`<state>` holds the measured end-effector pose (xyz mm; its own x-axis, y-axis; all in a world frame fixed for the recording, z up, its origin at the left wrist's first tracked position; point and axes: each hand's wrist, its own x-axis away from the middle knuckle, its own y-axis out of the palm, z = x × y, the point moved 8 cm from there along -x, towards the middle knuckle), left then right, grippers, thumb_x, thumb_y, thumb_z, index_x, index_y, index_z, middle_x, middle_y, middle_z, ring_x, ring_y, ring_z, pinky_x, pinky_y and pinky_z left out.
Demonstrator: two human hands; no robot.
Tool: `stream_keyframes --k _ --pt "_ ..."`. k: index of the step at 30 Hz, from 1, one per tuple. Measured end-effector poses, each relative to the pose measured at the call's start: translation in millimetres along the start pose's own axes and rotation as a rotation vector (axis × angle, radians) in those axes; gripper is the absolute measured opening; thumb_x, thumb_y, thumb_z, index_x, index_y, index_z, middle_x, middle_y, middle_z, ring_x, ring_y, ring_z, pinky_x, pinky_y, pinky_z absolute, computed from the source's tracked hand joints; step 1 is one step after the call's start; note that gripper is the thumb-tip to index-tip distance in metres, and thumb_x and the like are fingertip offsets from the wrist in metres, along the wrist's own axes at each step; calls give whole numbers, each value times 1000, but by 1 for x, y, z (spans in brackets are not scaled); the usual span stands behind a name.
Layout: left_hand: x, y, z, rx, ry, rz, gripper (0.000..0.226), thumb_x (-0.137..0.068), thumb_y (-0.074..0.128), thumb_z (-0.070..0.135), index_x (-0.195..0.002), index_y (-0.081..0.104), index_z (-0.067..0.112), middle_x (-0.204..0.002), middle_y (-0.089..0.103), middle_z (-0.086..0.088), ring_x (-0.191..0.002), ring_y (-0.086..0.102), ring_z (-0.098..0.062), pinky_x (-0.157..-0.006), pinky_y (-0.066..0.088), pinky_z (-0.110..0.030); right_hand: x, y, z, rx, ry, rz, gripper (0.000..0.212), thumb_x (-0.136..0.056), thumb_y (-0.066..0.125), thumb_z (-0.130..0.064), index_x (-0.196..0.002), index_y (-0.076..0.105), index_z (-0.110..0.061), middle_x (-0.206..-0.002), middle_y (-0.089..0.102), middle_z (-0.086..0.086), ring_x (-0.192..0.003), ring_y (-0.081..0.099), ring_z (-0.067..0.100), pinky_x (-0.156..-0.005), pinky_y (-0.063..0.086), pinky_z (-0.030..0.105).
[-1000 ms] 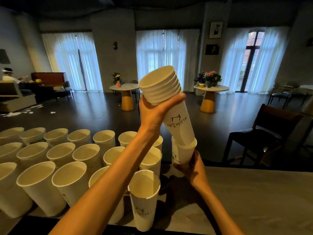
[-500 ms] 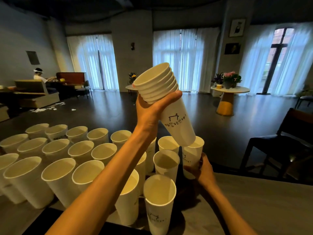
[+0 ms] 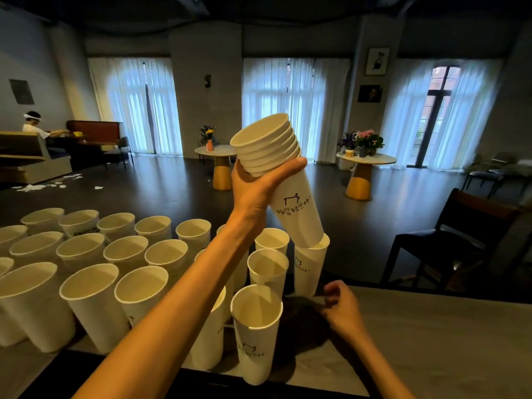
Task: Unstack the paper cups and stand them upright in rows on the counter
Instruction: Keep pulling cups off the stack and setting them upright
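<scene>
My left hand is raised above the counter and grips a tilted stack of white paper cups just below its rims. Several nested rims show at the top of the stack. Its bottom end hangs over the mouth of a single cup that stands upright at the right end of the far row. My right hand hovers low over the grey counter, just in front of that cup, with its fingers loosely curled and nothing in them. Rows of upright cups fill the counter's left side.
Another upright cup stands at the counter's near edge beside my left forearm. A dark chair sits behind the counter on the right. Two round tables with flowers stand further back, and a person sits at the far left.
My right hand has set the single cup down at the right end of the rows and let it go, then drawn back. The stack in my left hand stays raised.
</scene>
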<state>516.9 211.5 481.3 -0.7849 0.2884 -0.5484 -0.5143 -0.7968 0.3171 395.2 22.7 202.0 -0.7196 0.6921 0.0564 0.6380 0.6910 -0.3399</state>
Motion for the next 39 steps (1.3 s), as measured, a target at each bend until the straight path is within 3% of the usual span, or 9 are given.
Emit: stream_keyframes --k 4,8,14,19,26,30,34,37,39 --pt "7 -2 6 18 -10 11 95 -36 93 64 -117 59 29 -113 70 -8 -103 69 -28 -83 61 -43 55 32 8 294 94 -449 71 -57 92 -38 -117 54 -37 -122 59 -14 -117 54 6 -99 44 25" --pt "18 0 14 19 -20 3 83 -42 92 55 -114 60 30 -109 71 -5 -101 70 -26 -82 61 -41 89 57 -6 397 46 -519 104 -50 90 -54 -139 41 -34 -147 40 -7 -138 36 15 -109 35 28" --pt "31 -7 23 16 -7 -1 111 -33 91 65 -128 56 19 -111 69 -5 -101 70 -22 -81 62 -37 107 89 -12 447 -121 -455 107 -48 85 -67 -141 42 -37 -149 28 -14 -139 24 11 -121 22 35" --pt "43 -15 26 1 -31 -17 86 -45 89 46 -122 58 23 -107 70 -2 -100 70 -21 -82 62 -41 109 96 -12 337 -107 -351 96 -51 88 -60 -136 50 -34 -141 36 -12 -136 31 14 -120 26 39" --pt "56 -15 28 15 -58 -34 101 -45 88 43 -134 51 17 -114 68 -6 -105 68 -24 -85 61 -48 107 99 -18 433 -134 -290 84 -61 84 -56 -135 52 -33 -147 41 -9 -137 35 16 -120 26 43" --pt "60 -10 26 5 -71 -62 116 -33 95 56 -133 54 15 -113 70 -6 -103 69 -23 -84 61 -46 107 100 -18 491 -82 -404 103 -43 84 -69 -135 48 -40 -145 43 -13 -138 34 16 -119 24 43" --pt "60 2 21 -9 -94 -139 118 -30 91 66 -130 57 13 -110 72 -5 -100 71 -21 -82 62 -42 105 55 -13 320 -52 -423 68 -53 90 -51 -113 59 -45 -123 63 -16 -120 55 3 -108 43 34" --pt "67 20 9 -37 -133 -214 111 -34 90 67 -126 60 13 -108 73 -5 -98 72 -19 -81 61 -37 101 2 -24 149 -83 -293 86 -45 93 -50 -121 56 -36 -118 63 -14 -118 56 5 -93 43 20" --pt "75 35 -3 -92 -164 -248 109 -34 89 70 -124 59 16 -109 73 -3 -99 72 -18 -83 61 -36 99 -22 -37 96 -105 -270 88 -45 95 -46 -121 51 -36 -117 60 -18 -117 56 7 -97 42 25"
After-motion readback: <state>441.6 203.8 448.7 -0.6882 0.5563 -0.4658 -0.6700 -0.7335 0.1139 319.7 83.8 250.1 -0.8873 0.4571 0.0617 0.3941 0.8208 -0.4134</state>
